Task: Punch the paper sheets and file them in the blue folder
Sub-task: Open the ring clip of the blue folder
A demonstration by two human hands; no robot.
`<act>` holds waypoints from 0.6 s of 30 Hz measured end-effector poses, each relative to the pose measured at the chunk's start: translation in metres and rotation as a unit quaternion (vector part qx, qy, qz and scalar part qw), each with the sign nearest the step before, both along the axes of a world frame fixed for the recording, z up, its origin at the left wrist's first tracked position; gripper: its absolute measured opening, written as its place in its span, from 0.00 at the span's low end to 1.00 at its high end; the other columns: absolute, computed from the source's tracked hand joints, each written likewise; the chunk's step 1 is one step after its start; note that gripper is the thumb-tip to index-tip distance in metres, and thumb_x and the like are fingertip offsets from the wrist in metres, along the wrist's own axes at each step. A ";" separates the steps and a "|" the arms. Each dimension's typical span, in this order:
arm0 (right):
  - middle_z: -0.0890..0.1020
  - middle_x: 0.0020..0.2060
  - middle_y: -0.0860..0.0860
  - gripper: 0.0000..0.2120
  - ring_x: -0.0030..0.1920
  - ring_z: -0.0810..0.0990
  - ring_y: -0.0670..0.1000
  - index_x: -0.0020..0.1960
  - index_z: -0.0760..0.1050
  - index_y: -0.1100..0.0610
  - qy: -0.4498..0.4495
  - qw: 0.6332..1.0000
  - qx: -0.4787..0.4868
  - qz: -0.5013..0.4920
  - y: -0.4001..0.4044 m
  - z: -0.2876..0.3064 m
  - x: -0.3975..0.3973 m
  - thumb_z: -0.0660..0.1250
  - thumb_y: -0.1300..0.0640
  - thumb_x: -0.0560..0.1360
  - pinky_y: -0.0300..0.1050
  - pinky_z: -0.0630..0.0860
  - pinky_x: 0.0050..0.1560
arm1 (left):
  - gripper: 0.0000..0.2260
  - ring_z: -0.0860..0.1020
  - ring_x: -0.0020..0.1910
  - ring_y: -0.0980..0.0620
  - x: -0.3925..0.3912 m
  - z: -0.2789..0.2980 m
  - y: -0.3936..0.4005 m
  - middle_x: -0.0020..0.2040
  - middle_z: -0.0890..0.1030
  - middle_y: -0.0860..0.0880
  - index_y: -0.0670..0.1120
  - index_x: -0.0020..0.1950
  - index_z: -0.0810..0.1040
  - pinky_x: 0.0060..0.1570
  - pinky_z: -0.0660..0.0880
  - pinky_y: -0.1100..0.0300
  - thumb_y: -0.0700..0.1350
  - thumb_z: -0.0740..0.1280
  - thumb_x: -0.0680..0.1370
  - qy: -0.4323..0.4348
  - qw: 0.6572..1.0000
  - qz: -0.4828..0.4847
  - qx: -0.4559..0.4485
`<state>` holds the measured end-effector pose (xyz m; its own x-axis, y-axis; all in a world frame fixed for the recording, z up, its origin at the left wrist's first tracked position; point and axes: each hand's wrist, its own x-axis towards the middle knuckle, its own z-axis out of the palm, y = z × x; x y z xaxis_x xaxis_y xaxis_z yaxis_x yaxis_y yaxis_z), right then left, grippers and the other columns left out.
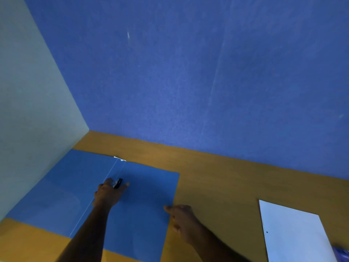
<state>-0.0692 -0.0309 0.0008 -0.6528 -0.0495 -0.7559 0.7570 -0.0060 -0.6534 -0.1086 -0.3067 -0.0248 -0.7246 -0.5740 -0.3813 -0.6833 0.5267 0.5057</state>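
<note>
Folder point(143, 205) lies open and flat on the wooden worktop point(217, 182), its left flap against the pale side wall point(28, 110), with bare worktop open to its right. No sheets lie inside. Left hand point(108, 193) rests at the spine, fingers pinching the small black-and-metal clip point(118, 182). Right hand point(182, 218), loosely curled, touches the folder's right edge. Paper point(294, 235), white and punched, lies well apart, right.
</note>
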 end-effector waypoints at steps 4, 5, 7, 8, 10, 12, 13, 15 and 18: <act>0.78 0.37 0.51 0.06 0.36 0.72 0.49 0.43 0.78 0.57 -0.035 0.999 -0.014 -0.013 -0.005 0.002 -0.002 0.74 0.56 0.72 0.48 0.66 0.43 | 0.41 0.74 0.62 0.37 -0.004 -0.011 -0.011 0.62 0.76 0.41 0.53 0.64 0.72 0.59 0.74 0.41 0.77 0.63 0.59 -0.008 1.000 0.002 0.000; 0.80 0.41 0.50 0.06 0.39 0.74 0.49 0.45 0.79 0.57 -0.040 0.999 -0.014 -0.014 -0.006 0.001 -0.003 0.74 0.56 0.73 0.49 0.67 0.46 | 0.41 0.74 0.61 0.37 -0.005 -0.012 -0.013 0.61 0.77 0.41 0.53 0.61 0.73 0.58 0.75 0.42 0.78 0.62 0.58 -0.006 1.000 0.004 0.002; 0.81 0.50 0.49 0.12 0.50 0.78 0.50 0.53 0.78 0.56 -0.056 0.998 -0.014 -0.019 -0.007 0.002 -0.004 0.74 0.55 0.72 0.49 0.70 0.50 | 0.40 0.76 0.59 0.37 -0.004 -0.013 -0.014 0.60 0.78 0.42 0.53 0.60 0.74 0.57 0.76 0.42 0.78 0.63 0.58 -0.005 1.000 0.015 0.014; 0.81 0.53 0.49 0.15 0.54 0.78 0.51 0.56 0.77 0.56 -0.059 0.998 -0.009 -0.021 -0.008 0.003 -0.004 0.75 0.54 0.72 0.48 0.71 0.50 | 0.39 0.76 0.58 0.38 -0.003 -0.011 -0.013 0.60 0.77 0.41 0.52 0.61 0.74 0.57 0.76 0.43 0.77 0.64 0.60 0.001 1.000 0.020 0.022; 0.82 0.55 0.50 0.18 0.56 0.78 0.52 0.58 0.77 0.56 -0.060 0.998 0.000 -0.020 -0.009 0.003 -0.003 0.75 0.54 0.71 0.47 0.72 0.47 | 0.36 0.77 0.57 0.38 -0.001 -0.003 -0.007 0.59 0.78 0.40 0.51 0.61 0.75 0.56 0.77 0.44 0.74 0.66 0.62 0.016 0.999 0.029 0.031; 0.83 0.53 0.51 0.16 0.54 0.80 0.52 0.56 0.78 0.57 -0.053 0.998 0.004 -0.018 -0.008 0.000 -0.003 0.75 0.55 0.71 0.48 0.74 0.47 | 0.32 0.77 0.56 0.38 0.001 0.003 -0.004 0.58 0.79 0.40 0.49 0.58 0.76 0.56 0.77 0.44 0.71 0.67 0.65 0.035 0.998 0.030 0.039; 0.84 0.52 0.52 0.13 0.53 0.81 0.53 0.55 0.79 0.58 -0.047 0.999 0.003 -0.018 -0.006 -0.002 -0.002 0.74 0.57 0.71 0.48 0.75 0.47 | 0.32 0.78 0.56 0.38 0.002 0.004 -0.003 0.59 0.79 0.41 0.48 0.59 0.76 0.56 0.77 0.44 0.70 0.68 0.66 0.044 0.998 0.028 0.044; 0.85 0.52 0.54 0.07 0.52 0.83 0.55 0.51 0.80 0.60 -0.029 0.999 -0.008 -0.021 -0.003 -0.002 -0.001 0.72 0.60 0.74 0.47 0.76 0.44 | 0.34 0.79 0.55 0.39 0.004 0.008 0.002 0.60 0.80 0.43 0.48 0.62 0.77 0.54 0.79 0.46 0.70 0.68 0.65 0.057 0.996 0.040 0.060; 0.85 0.47 0.55 0.03 0.47 0.84 0.55 0.47 0.80 0.58 0.015 0.999 -0.010 -0.031 0.004 0.001 0.004 0.69 0.64 0.76 0.45 0.80 0.37 | 0.29 0.80 0.47 0.43 0.009 0.015 0.017 0.60 0.80 0.43 0.47 0.63 0.76 0.40 0.79 0.55 0.65 0.70 0.70 0.070 0.992 0.050 0.088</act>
